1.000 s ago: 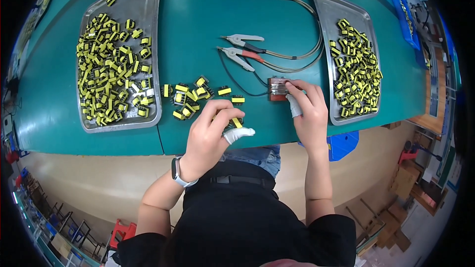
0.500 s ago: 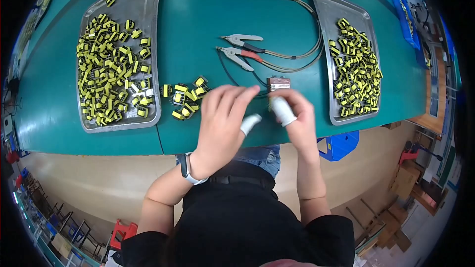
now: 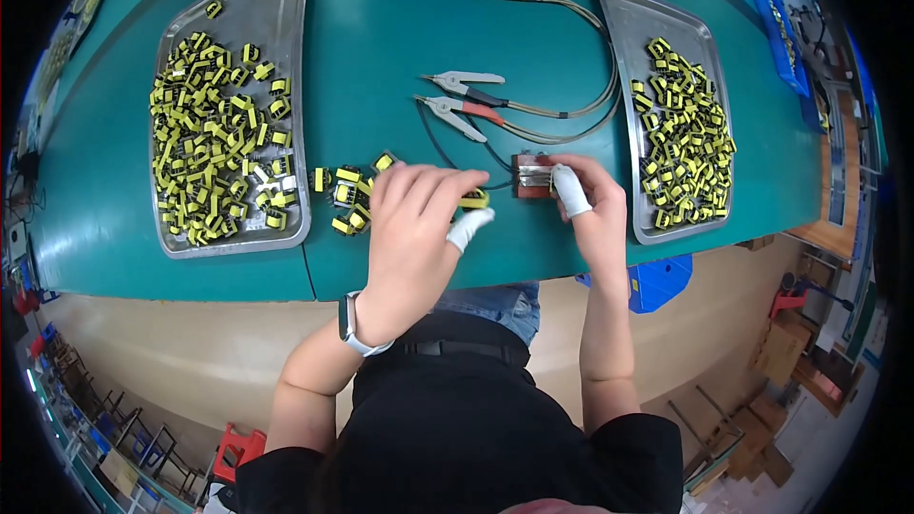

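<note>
— Where's the left hand (image 3: 414, 209)?
— Just left of the red-brown block (image 3: 531, 177), its fingers pinching a yellow-and-black component (image 3: 474, 199).
— And the right hand (image 3: 595, 195)?
— At the block's right end; the white-covered thumb (image 3: 572, 192) blocks the view, so I can't tell whether its fingers grip anything.
— Loose components?
— A cluster (image 3: 348, 174) lies on the bench (image 3: 381, 48), further left of the block.
</note>
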Action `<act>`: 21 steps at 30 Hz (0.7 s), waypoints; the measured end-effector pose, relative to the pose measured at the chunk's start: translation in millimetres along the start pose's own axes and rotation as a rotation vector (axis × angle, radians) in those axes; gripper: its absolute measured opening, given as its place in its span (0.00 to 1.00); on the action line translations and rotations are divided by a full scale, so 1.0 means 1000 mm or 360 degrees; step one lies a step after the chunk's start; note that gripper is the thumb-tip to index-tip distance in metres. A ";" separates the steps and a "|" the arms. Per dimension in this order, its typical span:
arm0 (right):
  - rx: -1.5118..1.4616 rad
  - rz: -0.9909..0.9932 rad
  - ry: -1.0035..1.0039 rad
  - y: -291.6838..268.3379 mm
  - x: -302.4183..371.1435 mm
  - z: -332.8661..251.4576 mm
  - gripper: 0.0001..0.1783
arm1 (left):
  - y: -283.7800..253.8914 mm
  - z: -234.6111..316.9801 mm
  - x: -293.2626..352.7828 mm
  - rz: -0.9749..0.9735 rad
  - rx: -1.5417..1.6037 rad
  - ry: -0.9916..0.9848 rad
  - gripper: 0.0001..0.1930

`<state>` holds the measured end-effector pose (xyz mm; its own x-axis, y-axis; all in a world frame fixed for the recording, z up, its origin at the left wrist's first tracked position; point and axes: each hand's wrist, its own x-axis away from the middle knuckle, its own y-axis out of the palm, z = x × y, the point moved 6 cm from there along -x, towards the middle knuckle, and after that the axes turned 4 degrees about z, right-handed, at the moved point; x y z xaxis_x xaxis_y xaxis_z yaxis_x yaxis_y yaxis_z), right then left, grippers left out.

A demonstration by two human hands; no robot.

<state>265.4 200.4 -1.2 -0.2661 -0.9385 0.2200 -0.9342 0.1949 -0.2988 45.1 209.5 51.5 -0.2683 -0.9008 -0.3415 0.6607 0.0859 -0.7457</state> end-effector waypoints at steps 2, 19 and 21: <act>-0.0296 -0.0181 0.0100 0.009 0.007 -0.005 0.12 | -0.005 0.001 0.004 -0.0007 0.0533 -0.0053 0.21; 0.0071 0.0274 0.0132 -0.012 0.002 0.014 0.15 | -0.003 -0.025 0.057 -0.0270 -0.0264 0.0056 0.25; 0.0110 0.0273 0.0147 -0.013 -0.003 0.014 0.15 | -0.002 -0.027 0.054 -0.0270 -0.0255 0.0066 0.24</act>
<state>282.0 196.8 -11.4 -0.4436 -0.8625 0.2435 -0.8556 0.3268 -0.4014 10.3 172.1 18.8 -0.3966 -0.8902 -0.2243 0.4849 0.0043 -0.8746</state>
